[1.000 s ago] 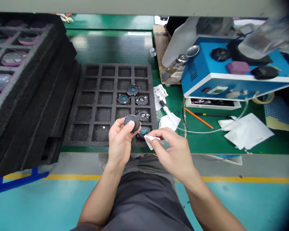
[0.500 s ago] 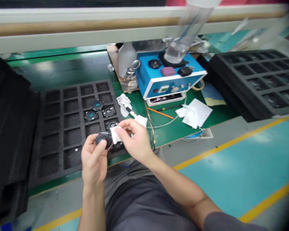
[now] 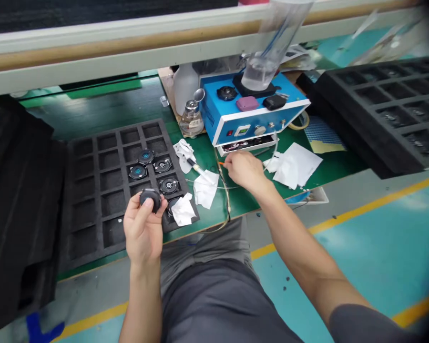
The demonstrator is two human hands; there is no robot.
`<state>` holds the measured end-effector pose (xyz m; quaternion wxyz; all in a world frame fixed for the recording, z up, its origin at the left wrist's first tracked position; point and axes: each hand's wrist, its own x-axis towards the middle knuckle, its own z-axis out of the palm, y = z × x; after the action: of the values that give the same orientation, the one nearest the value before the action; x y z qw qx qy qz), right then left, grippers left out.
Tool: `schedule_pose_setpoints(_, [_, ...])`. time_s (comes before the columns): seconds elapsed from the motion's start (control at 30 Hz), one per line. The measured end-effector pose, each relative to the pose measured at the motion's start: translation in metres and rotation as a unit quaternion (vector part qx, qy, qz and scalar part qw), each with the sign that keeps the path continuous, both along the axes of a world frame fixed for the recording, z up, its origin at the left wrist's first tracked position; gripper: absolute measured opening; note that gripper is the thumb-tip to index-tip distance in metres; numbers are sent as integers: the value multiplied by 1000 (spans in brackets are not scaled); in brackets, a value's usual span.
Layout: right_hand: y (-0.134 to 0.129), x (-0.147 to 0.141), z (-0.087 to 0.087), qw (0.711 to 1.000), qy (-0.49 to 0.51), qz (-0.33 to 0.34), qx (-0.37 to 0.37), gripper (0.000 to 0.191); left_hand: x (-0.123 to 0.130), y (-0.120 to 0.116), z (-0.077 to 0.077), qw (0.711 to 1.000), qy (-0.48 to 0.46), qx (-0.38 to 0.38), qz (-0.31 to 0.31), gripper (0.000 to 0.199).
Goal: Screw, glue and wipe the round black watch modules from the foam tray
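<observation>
A round black part is held in my left hand, above the near edge of the black foam tray. My right hand is closed on the end of an orange stick, in front of the blue machine; most of the stick is hidden by the hand. Several round black parts lie in or on the tray, among them one with a teal centre. A crumpled white wipe lies over the tray's near right corner, partly covering a part. Another white wipe rests on the green table.
The blue machine carries a clear cylinder. Beside it stand a glass jar and a white bottle. Foam trays are stacked at left and right. A thin cable crosses the table's front.
My right hand has let go of the white wipe, now on the tray's corner, and moved right to the orange stick. My left hand still holds the black part.
</observation>
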<state>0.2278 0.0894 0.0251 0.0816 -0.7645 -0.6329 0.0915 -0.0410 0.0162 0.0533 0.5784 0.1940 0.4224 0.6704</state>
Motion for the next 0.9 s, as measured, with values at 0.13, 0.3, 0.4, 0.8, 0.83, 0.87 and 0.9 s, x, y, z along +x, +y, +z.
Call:
schedule_pose_setpoints(0.13, [1, 0, -9, 999, 8, 43, -13, 24, -5, 1, -5, 1000, 1, 1, 19, 27])
schedule_pose_setpoints(0.3, [-6, 13, -14, 993, 65, 70, 67, 22, -6, -1, -10, 1000, -1, -3, 11, 22])
schedule_pose_setpoints(0.4, [-10, 13, -10, 951, 209, 30, 224, 19, -5, -2, -9, 1000, 8, -5, -6, 27])
schedule_pose_setpoints(0.8, [-76, -16, 39, 965, 121, 171, 159, 23, -2, -2, -11, 997, 57, -25, -45, 31])
schedule_pose_setpoints(0.83, [-79, -14, 37, 971, 107, 162, 136, 24, -2, -2, -11, 997, 55, -24, -45, 31])
schedule_pose_setpoints(0.87, [-82, -13, 34, 975, 100, 159, 115, 25, -2, -2, -11, 997, 52, -25, -44, 32])
schedule_pose_setpoints(0.9, [-85, -13, 32, 977, 94, 164, 95, 26, -2, -2, -11, 998, 48, -25, -43, 32])
